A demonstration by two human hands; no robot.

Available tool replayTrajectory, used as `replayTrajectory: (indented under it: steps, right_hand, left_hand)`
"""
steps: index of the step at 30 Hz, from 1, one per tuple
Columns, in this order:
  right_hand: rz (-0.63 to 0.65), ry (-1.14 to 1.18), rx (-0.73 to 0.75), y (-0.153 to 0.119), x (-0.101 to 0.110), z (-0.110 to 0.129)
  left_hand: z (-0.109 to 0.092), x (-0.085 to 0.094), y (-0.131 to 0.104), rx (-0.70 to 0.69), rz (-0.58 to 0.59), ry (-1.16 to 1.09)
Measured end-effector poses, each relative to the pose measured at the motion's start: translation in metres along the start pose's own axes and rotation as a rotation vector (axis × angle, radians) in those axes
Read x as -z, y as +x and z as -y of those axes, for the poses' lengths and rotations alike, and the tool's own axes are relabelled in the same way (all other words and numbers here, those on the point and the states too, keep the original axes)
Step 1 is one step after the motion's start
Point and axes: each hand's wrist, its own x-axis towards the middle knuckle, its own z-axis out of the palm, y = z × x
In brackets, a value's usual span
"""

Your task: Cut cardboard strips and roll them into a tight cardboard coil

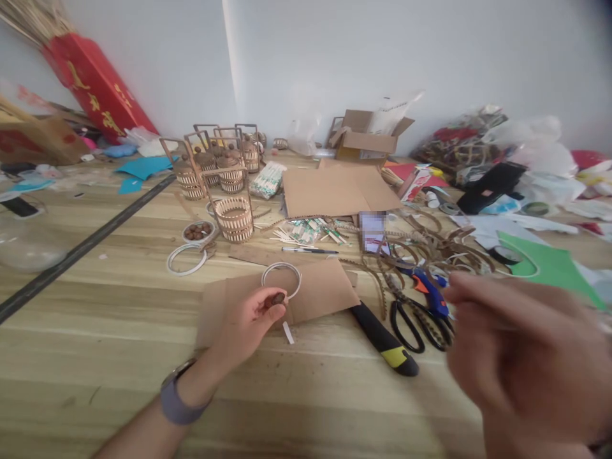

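My left hand, with a watch on its wrist, is closed around a small dark brown, nut-like piece pinched at the fingertips. Right behind those fingers a white ring stands out above a cardboard sheet; whether the hand also grips it, I cannot tell. A short white strip shows below the thumb. Close to the camera at the right, my right hand is raised with curled fingers, smeared by motion; anything in it is hidden. Black-handled scissors lie just left of it.
Several small woven baskets with handles stand at the back left. Nearer are a dish of brown nuts and another white ring. A black-and-yellow-handled tool, a blue glue gun and curled brown strips lie at the right.
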Motion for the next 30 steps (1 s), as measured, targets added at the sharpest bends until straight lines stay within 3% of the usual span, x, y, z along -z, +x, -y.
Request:
replayTrajectory:
  steps: [2, 4, 7, 9, 19, 30]
  right_hand:
    - [-0.007, -0.178, 0.158, 0.01, -0.021, 0.012]
    - [0.078, -0.211, 0.292, 0.017, -0.048, 0.019]
    - [0.141, -0.116, 0.305, 0.018, -0.081, 0.021]
    - [0.159, -0.054, 0.273, 0.013, -0.092, 0.019]
    - [0.191, 0.178, 0.098, -0.007, -0.099, 0.016]
    - [0.202, 0.194, 0.101, -0.011, -0.1, 0.016]
  left_hand:
    - [-0.002, -0.001, -0.002, 0.025, 0.07, -0.145]
    - [-0.005, -0.003, -0.004, 0.038, 0.14, -0.269]
    - [-0.009, -0.003, -0.007, 0.029, 0.25, -0.364]
    - [-0.01, -0.004, -0.009, 0.037, 0.309, -0.395]
    - [-0.007, -0.008, -0.014, 0.1, 0.409, -0.363]
    - [-0.015, -0.007, -0.016, 0.135, 0.462, -0.322]
